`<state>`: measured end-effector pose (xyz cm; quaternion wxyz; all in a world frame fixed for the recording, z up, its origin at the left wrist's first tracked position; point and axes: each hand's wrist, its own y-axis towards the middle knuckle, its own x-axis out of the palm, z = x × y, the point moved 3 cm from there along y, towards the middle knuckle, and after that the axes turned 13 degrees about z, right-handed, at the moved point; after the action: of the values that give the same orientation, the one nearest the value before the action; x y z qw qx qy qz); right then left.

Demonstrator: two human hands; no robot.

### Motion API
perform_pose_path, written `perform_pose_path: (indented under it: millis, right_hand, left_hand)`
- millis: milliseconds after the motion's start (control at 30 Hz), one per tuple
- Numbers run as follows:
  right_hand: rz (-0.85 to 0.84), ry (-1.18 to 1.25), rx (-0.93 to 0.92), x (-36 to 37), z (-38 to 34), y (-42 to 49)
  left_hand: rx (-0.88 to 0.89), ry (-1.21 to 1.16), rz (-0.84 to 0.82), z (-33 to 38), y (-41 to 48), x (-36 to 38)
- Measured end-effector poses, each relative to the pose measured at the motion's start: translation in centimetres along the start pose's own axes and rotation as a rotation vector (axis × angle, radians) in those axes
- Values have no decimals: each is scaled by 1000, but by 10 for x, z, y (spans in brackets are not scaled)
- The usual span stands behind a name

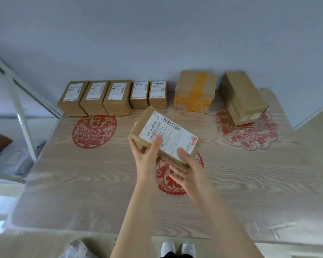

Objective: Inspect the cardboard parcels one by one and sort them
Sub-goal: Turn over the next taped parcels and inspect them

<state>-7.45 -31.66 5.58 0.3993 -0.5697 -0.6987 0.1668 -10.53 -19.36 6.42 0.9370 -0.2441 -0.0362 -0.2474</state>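
Both hands are raised above the worktop and share one cardboard parcel, which is tilted and clear of the surface. Its white shipping label faces up, with barcodes and printed numbers showing. The left hand grips the parcel's near left corner, thumb laid across the label and fingers curled at the edge. The right hand holds the near right end, thumb pressed on the label and fingers spread underneath.

Beyond the hands and to their left, a row of five labelled parcels stands side by side along the far edge of the worktop, against the wall, labels up. Beyond the hands and to their right sits a yellow-taped parcel, and further right a plain brown parcel, apart from it; neither shows a label.

Directly under the hands a red paper-cut design lies on the worktop, with another to their left and a third to their right, partly under the plain brown parcel. Below the forearms, white shoes show on the floor.
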Motion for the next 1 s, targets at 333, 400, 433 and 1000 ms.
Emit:
perform_pose_path:
  millis: [333,400,433,1000]
  right_hand:
    - [97,-188,-96,-54,-38,-4]
    - [121,-113,-112,-63,-43,-7]
    - [130,-77,-130,-67,-48,-9]
    - [75,-161,-179,-255,-130,-43]
  left_hand:
    - [-24,199,-248,-2,-3,24]
    - [-75,181,-220,-7,-13,36]
    - [-82,204,-239,-9,-21,44]
    - [1,240,-281,-112,-208,168]
